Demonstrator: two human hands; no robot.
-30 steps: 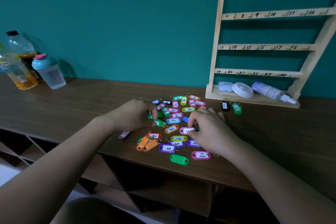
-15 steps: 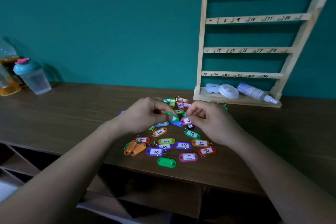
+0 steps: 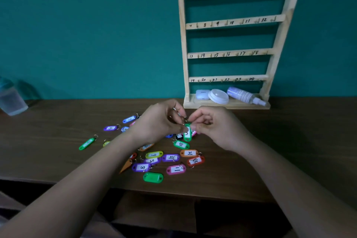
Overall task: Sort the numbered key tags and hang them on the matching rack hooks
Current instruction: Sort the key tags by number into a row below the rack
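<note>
A green key tag hangs upright between my hands, just above the table. My left hand pinches its metal ring at the top, and my right hand pinches the tag's upper edge from the right. Below them several coloured numbered key tags lie scattered on the brown table; I can read 18, 11, 8 and 6. The wooden rack stands at the back right against the teal wall, with four rows of hooks numbered 1 to 24, all bare.
On the rack's base shelf lie a white case, a white round lid and a small spray bottle. A clear cup with a teal lid stands at the far left. The table's front edge runs just below the tags.
Both hands rose from the pile and came together, lifting the green tag off the table. The view shifted left, and more loose tags show at the left.
</note>
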